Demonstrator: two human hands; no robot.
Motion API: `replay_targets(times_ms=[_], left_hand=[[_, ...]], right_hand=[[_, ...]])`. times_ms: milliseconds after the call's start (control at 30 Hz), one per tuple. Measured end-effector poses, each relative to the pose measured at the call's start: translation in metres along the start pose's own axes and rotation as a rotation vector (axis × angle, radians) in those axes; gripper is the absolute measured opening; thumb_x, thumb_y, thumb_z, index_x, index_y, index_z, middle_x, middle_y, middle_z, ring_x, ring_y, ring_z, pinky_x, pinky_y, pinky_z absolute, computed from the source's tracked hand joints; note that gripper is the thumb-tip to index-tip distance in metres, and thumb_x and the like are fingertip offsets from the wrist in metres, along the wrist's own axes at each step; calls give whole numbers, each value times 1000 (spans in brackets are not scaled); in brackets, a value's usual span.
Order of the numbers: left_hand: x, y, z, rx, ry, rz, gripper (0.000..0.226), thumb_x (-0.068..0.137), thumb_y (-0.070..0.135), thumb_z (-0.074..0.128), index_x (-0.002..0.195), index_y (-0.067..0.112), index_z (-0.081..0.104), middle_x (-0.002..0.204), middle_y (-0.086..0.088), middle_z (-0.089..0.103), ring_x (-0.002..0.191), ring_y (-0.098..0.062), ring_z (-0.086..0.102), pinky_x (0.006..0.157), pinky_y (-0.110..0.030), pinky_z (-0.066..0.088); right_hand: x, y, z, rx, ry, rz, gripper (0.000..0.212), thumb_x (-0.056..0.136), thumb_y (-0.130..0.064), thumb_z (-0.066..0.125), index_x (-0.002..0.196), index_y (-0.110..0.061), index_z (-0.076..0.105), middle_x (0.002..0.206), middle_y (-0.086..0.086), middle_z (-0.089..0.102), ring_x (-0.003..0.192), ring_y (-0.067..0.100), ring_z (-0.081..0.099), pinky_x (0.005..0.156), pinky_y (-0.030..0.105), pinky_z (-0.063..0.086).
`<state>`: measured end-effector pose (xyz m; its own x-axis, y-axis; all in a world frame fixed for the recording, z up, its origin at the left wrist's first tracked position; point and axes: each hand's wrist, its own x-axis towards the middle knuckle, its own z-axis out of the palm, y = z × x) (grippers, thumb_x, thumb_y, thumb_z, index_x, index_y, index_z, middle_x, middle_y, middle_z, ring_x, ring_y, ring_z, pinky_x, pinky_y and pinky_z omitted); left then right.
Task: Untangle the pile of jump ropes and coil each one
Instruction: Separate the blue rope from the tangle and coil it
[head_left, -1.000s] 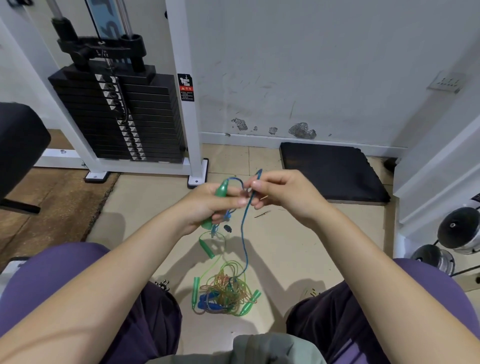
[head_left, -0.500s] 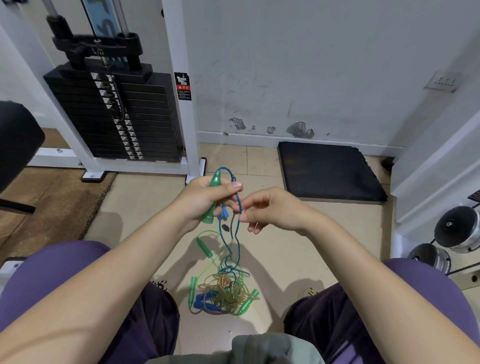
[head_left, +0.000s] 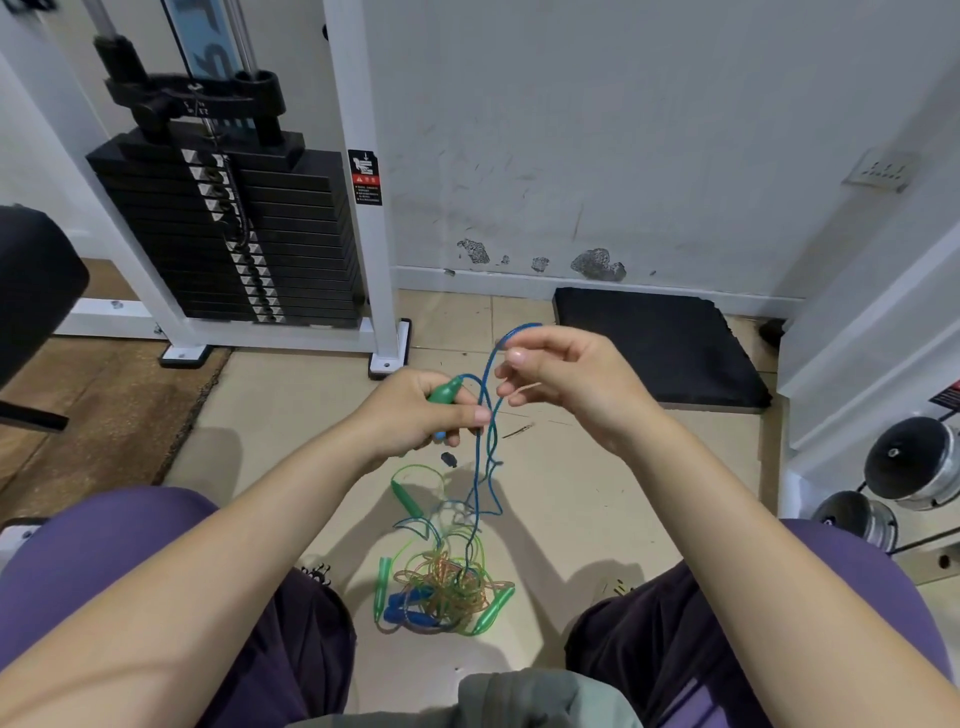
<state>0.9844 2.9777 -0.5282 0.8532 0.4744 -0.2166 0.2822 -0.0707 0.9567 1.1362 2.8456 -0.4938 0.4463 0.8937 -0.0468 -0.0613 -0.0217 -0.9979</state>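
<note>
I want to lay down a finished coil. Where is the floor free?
Bare tile lies between the left hand and the weight machine foot, and between the rope pile and the black mat. Crowded: between the knees, around the pile.

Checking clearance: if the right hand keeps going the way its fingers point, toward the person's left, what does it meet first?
Probably the left hand, gripping the green handle. The right hand holds the blue rope loop, fingertips aimed that way. Depth is unclear, so it might pass above.

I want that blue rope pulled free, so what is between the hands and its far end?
The tangled pile on the floor. From the loop the right hand holds, the blue rope hangs past the left hand into the green and orange ropes; its far end is hidden there.
</note>
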Motion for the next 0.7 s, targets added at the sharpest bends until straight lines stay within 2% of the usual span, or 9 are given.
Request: replay_targets(times_ms=[67, 167, 267, 367, 433, 500, 600, 633, 700], left_hand=[[0, 3, -2, -84, 52, 20, 12, 82, 19, 79, 78, 10, 70, 59, 2, 67, 45, -7, 53, 40, -16, 31], [1, 5, -5, -215, 101, 49, 21, 70, 27, 81, 77, 11, 70, 73, -15, 69, 55, -16, 59, 42, -20, 32], [1, 6, -4, -263, 101, 73, 27, 66, 31, 80, 78, 10, 69, 73, -13, 70, 55, -14, 62, 40, -19, 32], [1, 6, -6, -178, 87, 67, 29, 60, 36, 82, 80, 16, 74, 69, -7, 70, 54, -11, 59, 42, -18, 32], [0, 4, -7, -39, 35, 38, 23, 61, 33, 86, 78, 20, 78, 63, 0, 65, 52, -9, 49, 43, -17, 30], [-1, 0, -5, 71, -58, 18, 16, 72, 19, 86, 83, 12, 78, 63, 0, 64, 53, -8, 48, 46, -16, 34], [-1, -5, 2, 136, -87, 32, 16, 80, 10, 80, 90, -2, 75, 76, -16, 72, 63, -15, 59, 63, -23, 51], [-1, -5, 2, 123, -61, 41, 16, 82, 10, 79, 88, -4, 75, 76, -15, 72, 63, -15, 60, 63, -23, 51], [0, -3, -1, 75, 1, 59, 19, 85, 13, 77, 87, -5, 73, 73, -6, 73, 60, -11, 61, 51, -17, 44]], right_hand=[[0, 5, 3, -113, -43, 75, 12, 87, -1, 69, 99, -1, 70, 79, 12, 70, 69, 22, 67, 63, 29, 57], [-3, 15, 9, -289, -175, 178, 18, 84, 1, 72, 101, 5, 69, 77, 7, 68, 70, 21, 65, 64, 29, 57], [-6, 20, 16, -369, -218, 188, 13, 86, 5, 68, 98, 7, 69, 77, 8, 66, 68, 21, 62, 65, 27, 55], [-6, 15, 17, -318, -175, 120, 7, 88, 6, 65, 89, 1, 69, 77, 15, 65, 64, 19, 63, 65, 27, 55], [-6, 8, 14, -189, -136, 57, 6, 89, 4, 63, 87, 0, 67, 73, 13, 66, 63, 17, 65, 64, 26, 56], [-6, 0, 9, -62, -95, -8, 6, 91, 0, 63, 91, 0, 68, 74, 11, 69, 67, 20, 66, 65, 28, 57], [-7, -6, 3, 1, -55, -68, 9, 92, -5, 63, 96, -3, 71, 80, 12, 70, 72, 24, 67, 69, 31, 57], [-6, -6, 2, -3, -45, -66, 10, 92, -5, 63, 99, -4, 70, 82, 13, 71, 73, 25, 67, 69, 32, 57], [-4, -3, 0, -54, -35, -19, 13, 91, -4, 65, 104, -5, 69, 85, 14, 71, 73, 24, 68, 69, 32, 58]])
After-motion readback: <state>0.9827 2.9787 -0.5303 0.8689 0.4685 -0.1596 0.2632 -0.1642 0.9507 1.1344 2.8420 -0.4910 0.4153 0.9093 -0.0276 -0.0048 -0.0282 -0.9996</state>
